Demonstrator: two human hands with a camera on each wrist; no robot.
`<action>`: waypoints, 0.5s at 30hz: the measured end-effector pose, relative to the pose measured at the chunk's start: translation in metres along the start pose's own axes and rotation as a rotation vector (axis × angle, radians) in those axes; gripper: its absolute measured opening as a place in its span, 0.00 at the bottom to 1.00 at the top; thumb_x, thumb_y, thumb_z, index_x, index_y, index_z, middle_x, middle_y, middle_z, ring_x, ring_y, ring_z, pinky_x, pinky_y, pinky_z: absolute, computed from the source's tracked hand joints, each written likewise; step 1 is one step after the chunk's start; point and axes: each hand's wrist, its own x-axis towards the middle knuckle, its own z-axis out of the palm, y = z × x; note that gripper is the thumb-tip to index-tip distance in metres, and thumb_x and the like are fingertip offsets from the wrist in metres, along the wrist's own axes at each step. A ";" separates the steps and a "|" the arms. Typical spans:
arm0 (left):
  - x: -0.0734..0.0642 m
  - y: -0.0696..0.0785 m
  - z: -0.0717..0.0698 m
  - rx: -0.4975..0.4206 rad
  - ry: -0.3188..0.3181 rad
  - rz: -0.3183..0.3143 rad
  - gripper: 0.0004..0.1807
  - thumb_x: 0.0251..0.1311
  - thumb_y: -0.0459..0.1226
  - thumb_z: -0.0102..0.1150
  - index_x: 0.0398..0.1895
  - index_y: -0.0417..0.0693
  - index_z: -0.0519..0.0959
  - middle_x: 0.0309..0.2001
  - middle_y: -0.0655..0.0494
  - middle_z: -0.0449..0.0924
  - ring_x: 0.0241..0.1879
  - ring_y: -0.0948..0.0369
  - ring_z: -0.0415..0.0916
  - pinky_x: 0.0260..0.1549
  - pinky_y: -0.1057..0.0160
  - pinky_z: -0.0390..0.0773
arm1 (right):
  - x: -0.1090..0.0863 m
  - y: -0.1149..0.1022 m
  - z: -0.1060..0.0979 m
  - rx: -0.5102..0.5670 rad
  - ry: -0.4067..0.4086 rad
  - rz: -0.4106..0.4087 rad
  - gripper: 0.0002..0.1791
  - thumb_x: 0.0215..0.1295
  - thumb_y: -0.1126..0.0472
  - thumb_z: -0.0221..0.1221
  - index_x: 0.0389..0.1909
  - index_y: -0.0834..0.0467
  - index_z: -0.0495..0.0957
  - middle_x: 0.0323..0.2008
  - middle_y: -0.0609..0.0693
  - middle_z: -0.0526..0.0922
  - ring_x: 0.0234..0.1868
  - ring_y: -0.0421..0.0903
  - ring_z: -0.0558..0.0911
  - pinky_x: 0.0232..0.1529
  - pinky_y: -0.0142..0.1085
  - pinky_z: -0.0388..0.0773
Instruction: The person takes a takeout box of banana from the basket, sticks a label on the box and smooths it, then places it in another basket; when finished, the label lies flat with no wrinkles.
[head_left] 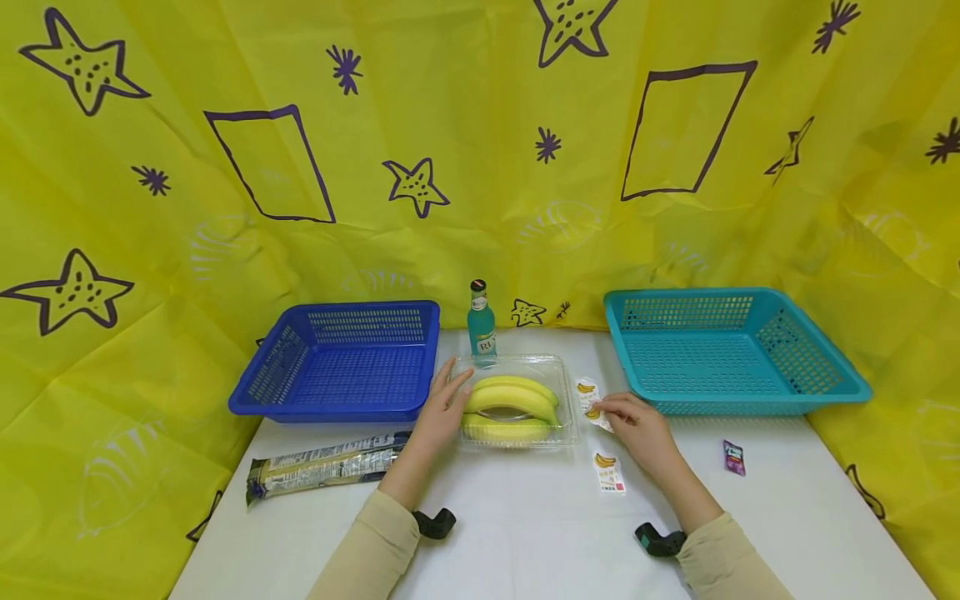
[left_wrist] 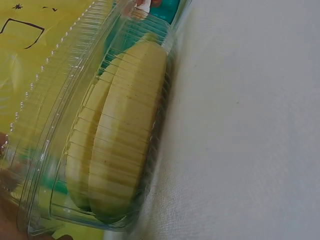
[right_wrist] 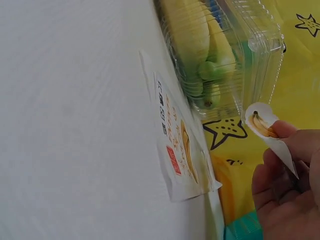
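A clear plastic clamshell box (head_left: 567, 400) with peeled-looking yellow bananas (head_left: 513, 392) inside sits lid down at the table's middle. My left hand (head_left: 441, 414) rests at the box's left side, fingers extended along its edge. Just right of the box, my right hand (head_left: 637, 425) pinches a small white banana label (right_wrist: 262, 125) between thumb and fingertips; the label bends in the grip. In the head view, another banana picture (head_left: 587, 388) shows just beyond those fingertips. A separate banana label (head_left: 609, 472) lies on the table nearer me.
A blue basket (head_left: 333, 410) stands at the back left, a teal basket (head_left: 757, 406) at the back right. Behind the box is a bottle of blue-green drink (head_left: 482, 321). A long foil packet (head_left: 322, 468) lies by my left forearm, a small purple sachet (head_left: 733, 457) at the right.
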 end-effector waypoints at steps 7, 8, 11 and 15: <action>-0.003 -0.002 -0.002 -0.049 -0.022 -0.031 0.22 0.76 0.44 0.45 0.71 0.55 0.70 0.81 0.54 0.42 0.79 0.47 0.39 0.72 0.36 0.52 | -0.001 -0.010 -0.001 0.108 -0.001 0.017 0.12 0.69 0.68 0.58 0.47 0.57 0.85 0.50 0.56 0.84 0.46 0.24 0.73 0.40 0.17 0.72; -0.004 -0.003 -0.002 -0.060 -0.026 -0.039 0.23 0.76 0.44 0.45 0.71 0.56 0.69 0.81 0.53 0.42 0.79 0.46 0.38 0.72 0.35 0.51 | -0.001 -0.013 -0.001 0.116 0.000 0.020 0.12 0.69 0.68 0.57 0.48 0.57 0.86 0.51 0.56 0.84 0.48 0.23 0.73 0.41 0.17 0.72; -0.004 -0.007 -0.003 -0.091 -0.032 -0.059 0.25 0.76 0.46 0.44 0.74 0.58 0.65 0.81 0.51 0.40 0.79 0.45 0.36 0.73 0.34 0.45 | -0.001 -0.019 -0.002 0.122 -0.007 0.020 0.13 0.69 0.69 0.55 0.48 0.56 0.86 0.52 0.56 0.84 0.49 0.23 0.72 0.42 0.16 0.70; -0.005 -0.012 -0.002 -0.146 -0.024 -0.070 0.27 0.77 0.46 0.42 0.76 0.61 0.59 0.81 0.52 0.41 0.80 0.47 0.35 0.74 0.34 0.40 | 0.002 -0.028 -0.004 0.138 -0.016 0.018 0.13 0.70 0.68 0.55 0.49 0.58 0.85 0.52 0.57 0.83 0.49 0.23 0.72 0.43 0.15 0.71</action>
